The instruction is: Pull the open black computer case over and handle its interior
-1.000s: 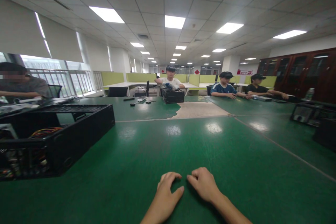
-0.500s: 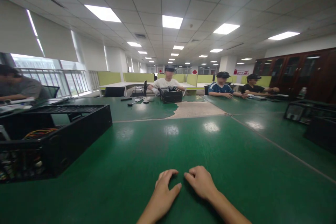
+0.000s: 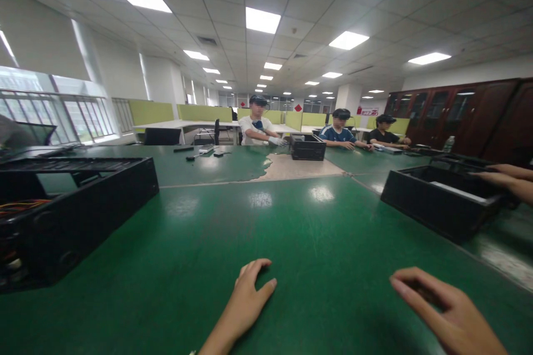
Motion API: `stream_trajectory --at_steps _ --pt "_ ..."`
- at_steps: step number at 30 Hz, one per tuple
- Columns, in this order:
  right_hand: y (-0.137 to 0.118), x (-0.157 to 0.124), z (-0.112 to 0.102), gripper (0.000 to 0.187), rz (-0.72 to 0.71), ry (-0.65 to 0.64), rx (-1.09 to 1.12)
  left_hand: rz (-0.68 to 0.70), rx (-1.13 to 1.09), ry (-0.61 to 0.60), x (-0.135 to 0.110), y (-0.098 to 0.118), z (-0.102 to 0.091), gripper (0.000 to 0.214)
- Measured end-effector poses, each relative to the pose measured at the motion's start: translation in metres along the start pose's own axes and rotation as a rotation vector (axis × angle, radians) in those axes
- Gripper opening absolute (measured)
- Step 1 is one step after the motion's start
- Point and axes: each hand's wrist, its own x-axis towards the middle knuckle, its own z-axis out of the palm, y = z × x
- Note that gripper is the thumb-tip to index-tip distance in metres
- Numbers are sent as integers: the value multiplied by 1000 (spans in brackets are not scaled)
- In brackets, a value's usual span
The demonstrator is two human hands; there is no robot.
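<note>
Table (image 3: 300, 233), green, carries everything: I see an open black case (image 3: 70, 211) at left with coloured wires inside, another black case (image 3: 441, 199) right. My left hand (image 3: 245, 299) rests flat and empty; right hand (image 3: 449, 316) hovers loosely curled, empty.

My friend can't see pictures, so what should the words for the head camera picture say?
Two bare hands, the left hand resting on a green table and the right hand lifted and empty. Open black computer cases sit at either side, and three people sit at the far end.
</note>
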Motion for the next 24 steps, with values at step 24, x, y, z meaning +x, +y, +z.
stream_trajectory --at_steps 24 --pt "23 102 25 47 -386 557 -693 57 -252 103 38 57 -61 33"
